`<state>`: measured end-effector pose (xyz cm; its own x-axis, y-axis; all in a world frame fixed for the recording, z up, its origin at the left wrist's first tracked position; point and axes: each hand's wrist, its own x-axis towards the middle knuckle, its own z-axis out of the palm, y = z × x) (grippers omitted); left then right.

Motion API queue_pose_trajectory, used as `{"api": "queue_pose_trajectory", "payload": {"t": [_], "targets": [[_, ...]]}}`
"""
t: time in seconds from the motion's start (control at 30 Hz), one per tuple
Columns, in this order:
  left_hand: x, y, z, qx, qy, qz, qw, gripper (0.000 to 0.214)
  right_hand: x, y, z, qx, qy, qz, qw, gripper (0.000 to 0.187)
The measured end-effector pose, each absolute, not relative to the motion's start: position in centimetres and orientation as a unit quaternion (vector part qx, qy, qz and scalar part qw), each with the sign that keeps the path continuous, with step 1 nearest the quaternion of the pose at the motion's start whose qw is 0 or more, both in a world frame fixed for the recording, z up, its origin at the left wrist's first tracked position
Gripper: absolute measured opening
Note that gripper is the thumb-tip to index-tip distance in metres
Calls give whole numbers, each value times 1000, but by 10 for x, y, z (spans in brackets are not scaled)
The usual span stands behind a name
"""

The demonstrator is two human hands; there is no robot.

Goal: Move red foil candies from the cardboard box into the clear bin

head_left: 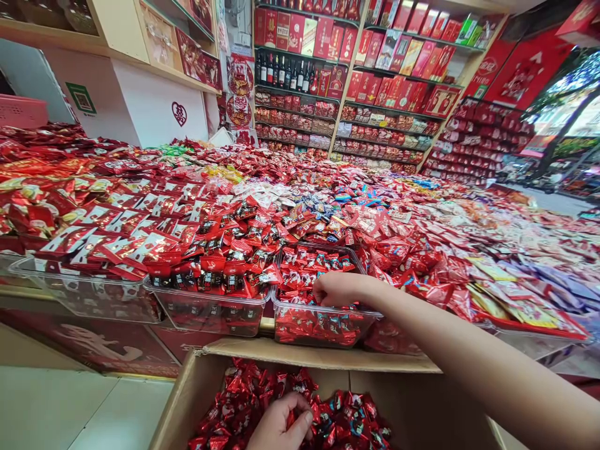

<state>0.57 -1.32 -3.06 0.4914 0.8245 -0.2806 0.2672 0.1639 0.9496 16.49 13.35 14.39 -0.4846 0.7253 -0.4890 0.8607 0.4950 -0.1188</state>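
Red-foil sweets (pixel 349 415), loose, in two containers

Principal lot: heaped in a cardboard box (pixel 323 357), in front of and below the clear bin (pixel 290 305); matching sweets lie inside the bin.
Progress: judged part-way. The bin is stocked, but lower than the mounded bin on its left; the box retains a sizeable heap.
Left hand (pixel 284 422): among the box's sweets, thumb and forefinger nearly meeting; any grip cannot be told.
Right hand (pixel 340 289): over the bin's sweets, fingers curled under; contents hidden.
Markings: wrappers of the principal lot, too small to read. Left of the bin, black-labelled sweets (pixel 225 272), reading "黑糖". Beyond the bin, leftward, heart emblem (pixel 179 114) with "囍" and green-bordered QR sign (pixel 80 99). Far behind the bin, red gift boxes (pixel 323 37), mostly illegible, and dark bottles (pixel 281 74), labels unreadable.
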Motion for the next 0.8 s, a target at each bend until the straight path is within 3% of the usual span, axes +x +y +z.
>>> {"api": "queue_pose_trajectory", "payload": {"t": [0.27, 0.57, 0.8], "targets": [[7, -14, -34, 592, 445, 230, 631, 21, 173, 127, 149, 476, 850, -139, 174, 22], [7, -13, -29, 600, 452, 228, 620, 16, 161, 120, 161, 457, 828, -103, 307, 31], [7, -14, -41, 605, 439, 238, 620, 15, 172, 122, 153, 470, 836, -73, 274, 24]]}}
